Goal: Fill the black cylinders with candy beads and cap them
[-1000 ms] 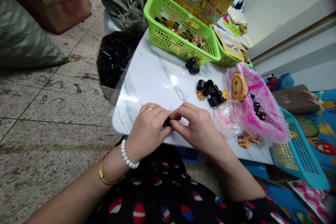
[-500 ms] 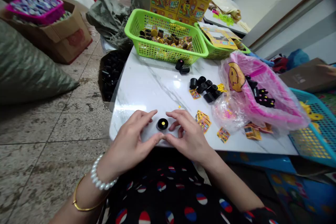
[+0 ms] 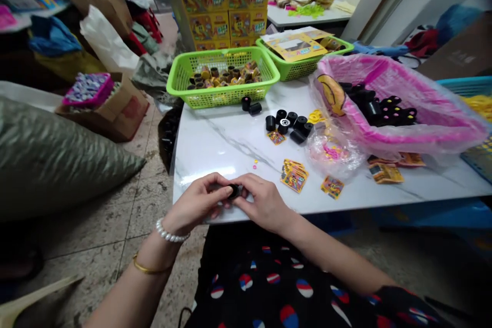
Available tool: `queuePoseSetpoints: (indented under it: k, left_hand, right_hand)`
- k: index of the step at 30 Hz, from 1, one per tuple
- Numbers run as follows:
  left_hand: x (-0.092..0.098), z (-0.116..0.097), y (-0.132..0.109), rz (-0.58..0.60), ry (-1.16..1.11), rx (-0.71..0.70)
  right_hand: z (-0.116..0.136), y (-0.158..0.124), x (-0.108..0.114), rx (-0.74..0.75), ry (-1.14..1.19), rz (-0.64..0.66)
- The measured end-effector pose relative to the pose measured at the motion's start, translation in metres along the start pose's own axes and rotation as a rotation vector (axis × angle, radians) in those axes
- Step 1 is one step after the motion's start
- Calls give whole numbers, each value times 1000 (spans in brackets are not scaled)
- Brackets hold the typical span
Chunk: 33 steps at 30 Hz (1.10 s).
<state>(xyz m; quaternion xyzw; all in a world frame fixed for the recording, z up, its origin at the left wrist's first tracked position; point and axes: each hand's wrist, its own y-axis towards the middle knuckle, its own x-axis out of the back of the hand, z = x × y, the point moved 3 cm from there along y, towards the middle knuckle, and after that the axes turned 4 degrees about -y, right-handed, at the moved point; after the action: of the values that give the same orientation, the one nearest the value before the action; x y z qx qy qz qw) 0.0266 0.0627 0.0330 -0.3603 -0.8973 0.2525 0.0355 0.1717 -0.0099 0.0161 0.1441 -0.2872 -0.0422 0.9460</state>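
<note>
A small round black plastic cup (image 3: 233, 191) is gripped between my two hands at the table's front edge, its rim partly covered by fingers. My left hand (image 3: 203, 197) is closed on it with the thumb at the rim. My right hand (image 3: 265, 201) wraps round its other side. What lies inside the cup is hidden. Just beyond my hands lie a tiny yellow disc (image 3: 255, 161) and a tiny pink disc (image 3: 254, 167). To the right of my right hand are a stack of printed yellow cards (image 3: 294, 176) and one loose card (image 3: 332, 187).
Several black cylinders (image 3: 298, 122) stand and lie mid-table. Behind are green baskets (image 3: 223, 97) with wrapped pieces. A clear bag (image 3: 334, 148) with pink bits sits before a plastic-lined pink basket (image 3: 423, 141) of black parts. Left of the table stand sacks and a carton (image 3: 126, 113).
My hands, earlier apart around the standing black cup with a yellow dot in it, have closed on it. A pink disc now lies by the yellow one. The view has shifted.
</note>
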Motion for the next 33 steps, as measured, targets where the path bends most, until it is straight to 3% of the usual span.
queuePoseSetpoints:
  k: [3, 8, 12, 14, 16, 19, 22, 24, 25, 27, 30, 33]
  left_hand:
    - [1, -5, 0, 28, -2, 5]
    - [-5, -3, 3, -32, 101, -42]
    - [-2, -1, 3, -55, 163, -47]
    - [1, -4, 4, -25, 190, -17]
    - [3, -15, 4, -37, 208, -44]
    - [1, -40, 9, -106, 289, -175]
    - [-12, -63, 33, -113, 473, -282]
    - [-24, -76, 55, -111, 632, -379]
    - [-29, -80, 66, -112, 672, -411]
    - [-38, -84, 84, -110, 716, -444]
    - [-39, -86, 94, -125, 740, -475]
    - [-31, -88, 98, -183, 748, -504]
  right_hand:
    - [-3, 2, 1, 9, 24, 4]
    - [-4, 0, 1, 30, 34, -18]
    - [2, 2, -5, 83, -48, -23]
    - [4, 10, 4, 116, -121, -29]
    - [3, 19, 35, 131, -185, -103]
    - [-5, 31, 122, 72, -353, -391]
    - [-16, 40, 215, -99, -681, -694]
    - [-20, 42, 246, -190, -802, -783]
    - [-20, 41, 248, -183, -824, -800]
    - [-18, 37, 224, -89, -800, -707]
    - [-17, 26, 149, 33, -662, -316]
    - [-22, 17, 92, -29, -586, -37]
